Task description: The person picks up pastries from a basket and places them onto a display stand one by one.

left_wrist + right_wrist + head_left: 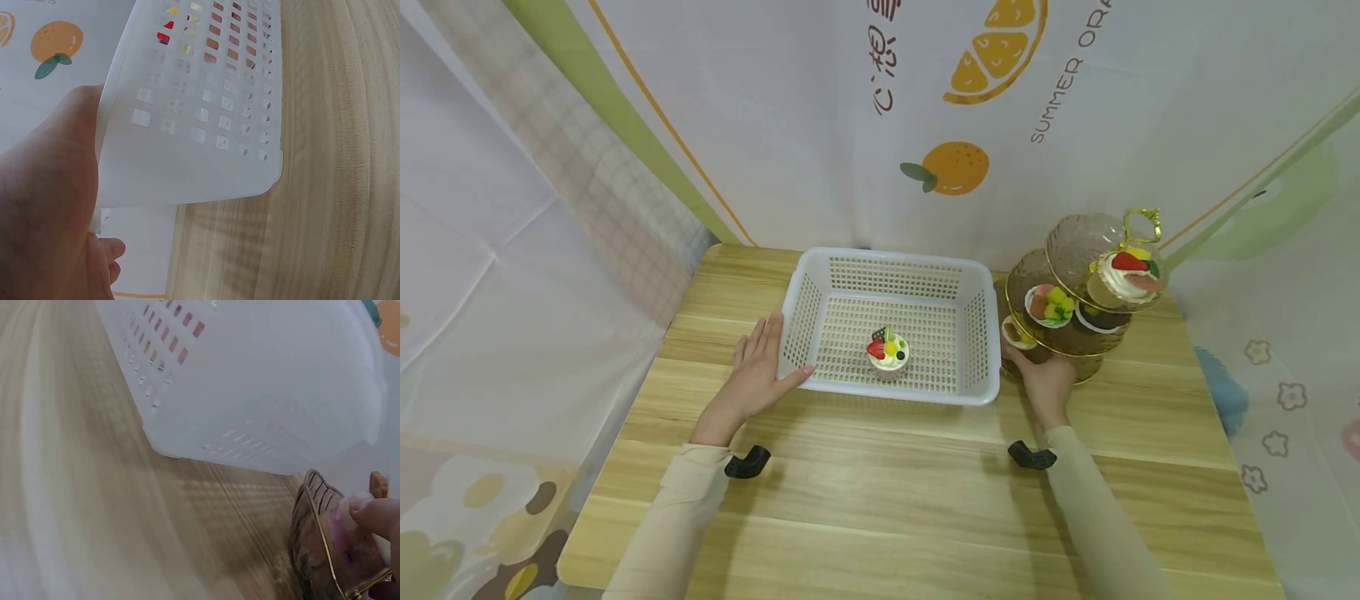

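Note:
A white plastic basket (pixel 880 390) stands on the table with one fruit-topped cupcake (pixel 889 357) inside it. My left hand (pixel 752 379) rests against the basket's left front corner, fingers extended along the side and thumb over the rim. To the basket's right is a tiered glass stand (pixel 1086 233) with gold rims. At its lowest tier, my right hand (pixel 1047 385) pinches a small cupcake (pixel 1017 335); in the right wrist view the thumb presses on this cupcake (pixel 350 528). The other fingers are mostly hidden.
The stand's top tier bears a large cream cupcake (pixel 1126 279) with fruit. On the middle tier sit a fruit-topped cupcake (pixel 1049 306) and a dark one (pixel 1101 318). Behind the wooden table (pixel 880 500) hangs a printed curtain (pixel 820 150).

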Demonstrator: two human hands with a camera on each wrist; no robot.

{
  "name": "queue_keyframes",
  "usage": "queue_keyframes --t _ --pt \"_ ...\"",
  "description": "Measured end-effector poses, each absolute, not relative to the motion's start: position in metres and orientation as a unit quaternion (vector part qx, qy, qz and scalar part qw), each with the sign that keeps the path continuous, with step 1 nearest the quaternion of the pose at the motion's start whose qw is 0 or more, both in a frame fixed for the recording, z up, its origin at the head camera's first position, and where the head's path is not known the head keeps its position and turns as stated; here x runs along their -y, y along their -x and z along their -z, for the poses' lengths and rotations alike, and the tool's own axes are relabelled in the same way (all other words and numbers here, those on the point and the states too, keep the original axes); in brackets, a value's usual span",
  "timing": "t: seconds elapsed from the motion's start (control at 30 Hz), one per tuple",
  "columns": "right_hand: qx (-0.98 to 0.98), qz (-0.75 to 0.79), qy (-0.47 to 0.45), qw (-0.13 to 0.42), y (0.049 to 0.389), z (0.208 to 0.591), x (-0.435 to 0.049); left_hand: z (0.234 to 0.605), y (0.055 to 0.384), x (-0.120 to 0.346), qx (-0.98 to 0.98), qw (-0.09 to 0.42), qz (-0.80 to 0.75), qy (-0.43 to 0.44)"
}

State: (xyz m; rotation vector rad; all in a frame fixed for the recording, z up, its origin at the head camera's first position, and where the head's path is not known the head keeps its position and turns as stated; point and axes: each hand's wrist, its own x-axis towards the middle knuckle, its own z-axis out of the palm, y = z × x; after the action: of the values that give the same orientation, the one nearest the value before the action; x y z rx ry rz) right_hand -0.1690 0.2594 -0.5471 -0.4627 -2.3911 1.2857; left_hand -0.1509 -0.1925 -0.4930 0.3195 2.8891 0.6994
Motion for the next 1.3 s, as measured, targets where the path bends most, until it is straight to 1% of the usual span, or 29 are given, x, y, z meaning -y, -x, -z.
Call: queue_keyframes --t 0.2,0.33,0.43,0.53,0.57,0.63,0.7,0.93,1.17,1.3 --pt "0.866 -0.434 0.176 0.173 0.140 0.543 -0.265 0.494 0.151 0.192 -0.962 0.078 -0.235 -0.110" --pt "0.868 -0.429 0.162 0.192 0.118 0.540 -0.264 0.494 0.150 0.192 -0.962 0.076 -0.235 -0.114" --pt "0.868 -0.422 0.118 0.235 0.105 0.535 -0.258 0.493 0.149 0.192 -0.962 0.074 -0.237 -0.111" --pt "0.866 -0.418 0.052 0.270 0.098 0.526 -0.247 0.492 0.150 0.192 -0.962 0.073 -0.238 -0.109" --pt "0.864 -0.420 0.024 0.277 0.097 0.522 -0.243 0.491 0.150 0.192 -0.962 0.072 -0.238 -0.108" --pt "0.864 -0.422 -0.028 0.273 0.100 0.512 -0.236 0.491 0.150 0.192 -0.962 0.073 -0.238 -0.110" --pt "0.869 -0.415 -0.078 0.256 0.106 0.502 -0.228 0.491 0.150 0.192 -0.963 0.073 -0.237 -0.106" --pt "0.904 -0.340 -0.224 0.134 0.148 0.472 -0.194 0.492 0.150 0.194 -0.963 0.078 -0.236 -0.105" --pt "0.923 -0.251 -0.292 0.004 0.191 0.461 -0.161 0.492 0.149 0.193 -0.964 0.076 -0.234 -0.103" --pt "0.921 -0.216 -0.323 -0.037 0.210 0.458 -0.151 0.492 0.149 0.193 -0.965 0.075 -0.231 -0.101"
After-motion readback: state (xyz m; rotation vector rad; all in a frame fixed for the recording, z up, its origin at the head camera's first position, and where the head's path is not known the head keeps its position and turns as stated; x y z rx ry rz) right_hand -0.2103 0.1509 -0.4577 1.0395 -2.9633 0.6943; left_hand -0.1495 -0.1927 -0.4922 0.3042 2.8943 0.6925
